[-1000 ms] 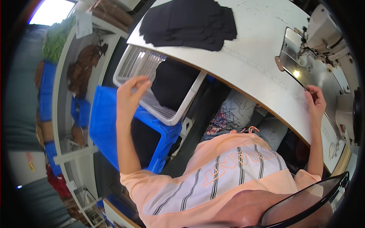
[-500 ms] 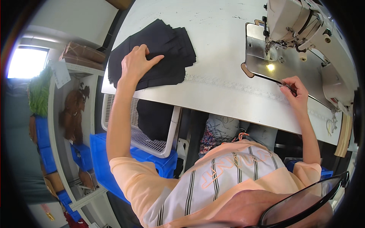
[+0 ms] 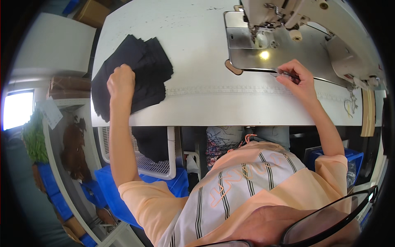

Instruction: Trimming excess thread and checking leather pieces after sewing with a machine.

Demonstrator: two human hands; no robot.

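A fanned stack of black fabric pieces point(image 3: 144, 70) lies at the left of the white table point(image 3: 197, 109). My left hand point(image 3: 121, 82) is closed over its near left part, fingers curled and pressed onto the cloth; the fingertips are partly hidden. My right hand point(image 3: 299, 78) is closed around small thread snips point(image 3: 284, 75) with a dark handle and a metal tip pointing left. It hovers at the front edge of the metal bed plate point(image 3: 247, 59) of the sewing machine point(image 3: 284, 20).
A printed ruler strip point(image 3: 222, 89) runs along the table near its front edge. Below the left side hang a white plastic basket point(image 3: 169, 154) with black cloth in it and a blue crate point(image 3: 113, 193). Loose threads point(image 3: 351, 103) lie at the table's right end.
The view has shifted, so the table and machine appear further left. My left hand's spread fingers and thumb have closed on the black stack. My right hand still holds the snips.
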